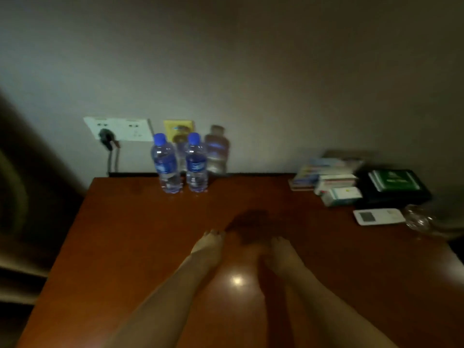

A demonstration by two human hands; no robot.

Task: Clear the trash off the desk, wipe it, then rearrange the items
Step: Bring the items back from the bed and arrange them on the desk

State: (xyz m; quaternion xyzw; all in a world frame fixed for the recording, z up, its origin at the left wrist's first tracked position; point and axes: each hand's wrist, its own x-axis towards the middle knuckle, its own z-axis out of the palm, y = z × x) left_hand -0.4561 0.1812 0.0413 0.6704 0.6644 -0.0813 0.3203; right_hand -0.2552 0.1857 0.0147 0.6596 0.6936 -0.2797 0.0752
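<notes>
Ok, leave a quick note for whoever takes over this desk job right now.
Left hand and right hand: both empty, fingers straight, over the middle of the desk.
Two water bottles stand upright at the back edge by the wall.
Boxes, black folder and remote are grouped back right.
No trash visible; whether wiping is done I cannot tell.
Left: confirm the wipe, finish rearranging.

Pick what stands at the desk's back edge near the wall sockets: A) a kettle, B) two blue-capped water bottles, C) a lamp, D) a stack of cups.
B: two water bottles with blue caps stand side by side at the back of the desk, just right of the sockets.
</notes>
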